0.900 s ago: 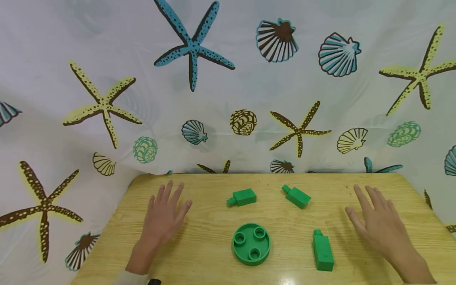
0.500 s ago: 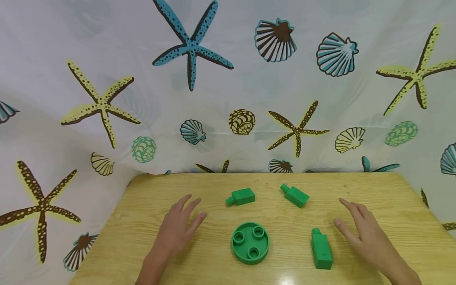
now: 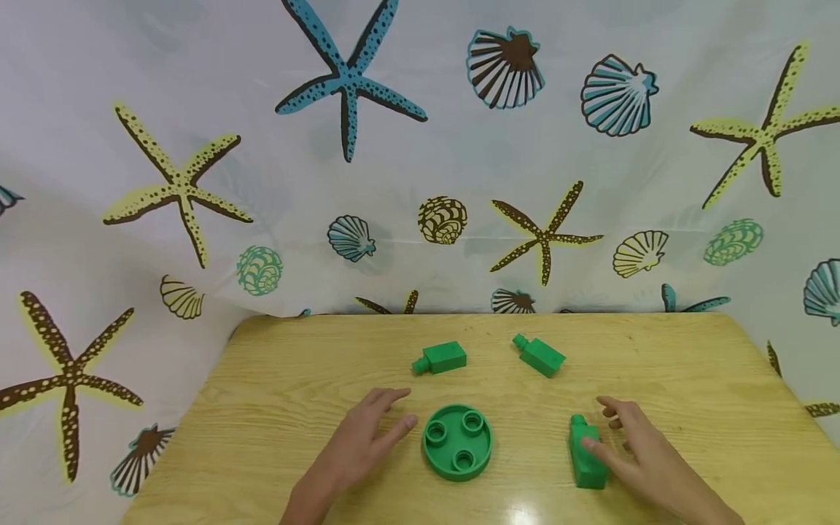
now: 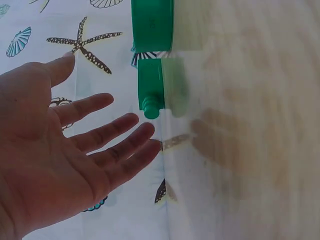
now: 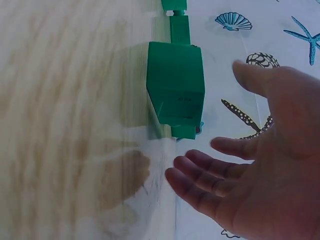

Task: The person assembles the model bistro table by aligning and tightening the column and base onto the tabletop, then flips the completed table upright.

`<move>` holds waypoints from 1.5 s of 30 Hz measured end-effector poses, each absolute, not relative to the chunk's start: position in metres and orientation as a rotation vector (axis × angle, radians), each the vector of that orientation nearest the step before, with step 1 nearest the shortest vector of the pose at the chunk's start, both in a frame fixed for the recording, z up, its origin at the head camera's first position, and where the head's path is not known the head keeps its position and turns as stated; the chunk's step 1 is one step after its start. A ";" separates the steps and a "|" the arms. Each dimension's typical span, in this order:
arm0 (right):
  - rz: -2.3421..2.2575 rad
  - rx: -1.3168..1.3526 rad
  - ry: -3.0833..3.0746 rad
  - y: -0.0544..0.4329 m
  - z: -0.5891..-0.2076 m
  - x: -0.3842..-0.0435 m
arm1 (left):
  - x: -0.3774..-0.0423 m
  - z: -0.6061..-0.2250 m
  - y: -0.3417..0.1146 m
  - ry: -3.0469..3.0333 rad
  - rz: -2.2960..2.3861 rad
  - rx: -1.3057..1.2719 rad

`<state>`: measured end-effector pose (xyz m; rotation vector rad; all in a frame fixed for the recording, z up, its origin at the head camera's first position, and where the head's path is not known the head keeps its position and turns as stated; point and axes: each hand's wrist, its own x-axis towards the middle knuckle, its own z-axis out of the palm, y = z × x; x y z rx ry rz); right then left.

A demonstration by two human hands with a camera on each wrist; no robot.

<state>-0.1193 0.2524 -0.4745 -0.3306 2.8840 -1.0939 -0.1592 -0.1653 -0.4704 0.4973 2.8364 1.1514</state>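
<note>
A round green tray (image 3: 454, 442) with three ring-shaped sockets lies on the wooden table. My left hand (image 3: 361, 441) is just left of it, fingers extended and spread, holding nothing. In the left wrist view, the tray's edge (image 4: 152, 25) shows beyond the palm (image 4: 65, 145). To the right lies a green bottle-shaped block (image 3: 587, 467) with a narrow neck. My right hand (image 3: 639, 456) hovers over its right side, thumb overlapping it in the head view. The right wrist view shows a gap between this block (image 5: 175, 75) and the loosely bent fingers (image 5: 200, 180).
Farther back lie two more green bottle-shaped blocks, one (image 3: 445, 357) behind the tray and another (image 3: 541, 357) to its right. A white cloth (image 3: 420, 277) printed with starfish and shells hangs along the table's back and sides.
Both hands have moved inward and nearer the front, the left towards the tray and the right to the nearest block. The green pieces keep their places on the table.
</note>
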 end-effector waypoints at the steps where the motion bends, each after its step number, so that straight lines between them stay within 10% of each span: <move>1: -1.088 -0.333 2.853 0.251 -0.475 -0.119 | -0.158 -0.470 -0.165 2.797 1.178 0.509; 45: -1.482 -0.508 2.675 0.202 -0.467 -0.138 | -0.151 -0.475 -0.121 2.541 1.211 0.559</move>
